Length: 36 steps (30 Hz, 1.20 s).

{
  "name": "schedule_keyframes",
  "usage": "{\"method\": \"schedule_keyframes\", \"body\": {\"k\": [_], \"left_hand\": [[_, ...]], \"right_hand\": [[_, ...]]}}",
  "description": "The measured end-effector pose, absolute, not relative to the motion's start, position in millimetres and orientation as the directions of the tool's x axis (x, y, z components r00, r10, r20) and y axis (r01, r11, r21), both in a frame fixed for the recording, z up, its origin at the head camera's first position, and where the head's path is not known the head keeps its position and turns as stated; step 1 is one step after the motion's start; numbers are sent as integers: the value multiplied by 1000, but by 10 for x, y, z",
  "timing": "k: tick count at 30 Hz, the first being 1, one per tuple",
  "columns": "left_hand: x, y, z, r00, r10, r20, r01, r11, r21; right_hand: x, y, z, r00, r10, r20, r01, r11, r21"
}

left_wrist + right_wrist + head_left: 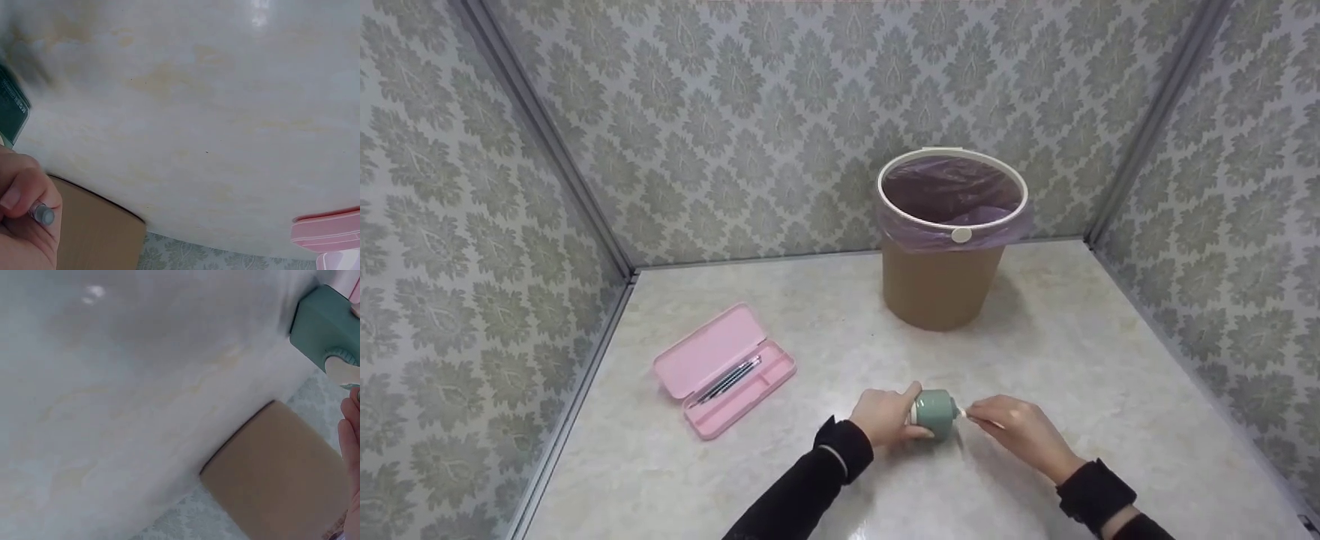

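Observation:
A green hand-crank pencil sharpener lies on its side between the two hands, close over the table. My left hand grips it from the left, thumb and fingers around its back end. The grey end of a pencil pokes out from between the curled left fingers in the left wrist view. My right hand pinches the end of the cream crank at the sharpener's right side. In the right wrist view the crank arm extends from a round green hub, and the fingertips partly cover its handle.
An open pink pencil case with several dark pencils lies to the left on the marbled table. A brown bin with a purple liner and white rim stands at the back right. Patterned walls enclose the table.

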<state>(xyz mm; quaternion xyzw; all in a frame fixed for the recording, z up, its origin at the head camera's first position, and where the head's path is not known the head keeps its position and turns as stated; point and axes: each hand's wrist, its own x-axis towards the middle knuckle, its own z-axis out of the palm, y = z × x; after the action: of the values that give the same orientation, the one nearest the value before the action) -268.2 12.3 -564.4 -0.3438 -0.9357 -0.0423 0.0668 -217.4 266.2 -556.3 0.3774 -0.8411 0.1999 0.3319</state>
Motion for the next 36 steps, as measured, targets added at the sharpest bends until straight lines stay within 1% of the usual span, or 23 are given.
{"method": "schedule_keyframes", "body": {"k": [7, 14, 17, 23, 26, 31, 33, 36], "left_hand": [[-2711, 132, -5662, -752, 638, 166, 647, 762, 1], [-2707, 115, -5652, -754, 630, 184, 642, 767, 5], [-2703, 119, -5656, -756, 630, 180, 640, 769, -6], [-2687, 137, -5662, -758, 628, 175, 638, 770, 3], [-2684, 143, -5660, -758, 629, 174, 640, 768, 12], [-2692, 143, -5665, -761, 630, 154, 640, 768, 20], [-2696, 140, -5670, -761, 629, 158, 639, 769, 19], [-2698, 132, -5677, -761, 629, 161, 640, 768, 21]], "right_hand": [[-2352, 2652, -5468, -511, -484, 711, -745, 662, -85], [-2494, 2640, -5462, -527, -489, 695, -727, 683, -71], [-2543, 2624, -5472, -557, -490, 670, -705, 706, -70], [-2640, 2580, -5525, -649, -483, 588, -649, 754, -97], [-2663, 2564, -5596, -693, -473, 544, -624, 771, -125], [-2651, 2550, -5745, -761, -439, 478, -582, 788, -202], [-2641, 2541, -5789, -774, -423, 472, -569, 792, -223], [-2629, 2529, -5834, -775, -414, 478, -564, 794, -227]]}}
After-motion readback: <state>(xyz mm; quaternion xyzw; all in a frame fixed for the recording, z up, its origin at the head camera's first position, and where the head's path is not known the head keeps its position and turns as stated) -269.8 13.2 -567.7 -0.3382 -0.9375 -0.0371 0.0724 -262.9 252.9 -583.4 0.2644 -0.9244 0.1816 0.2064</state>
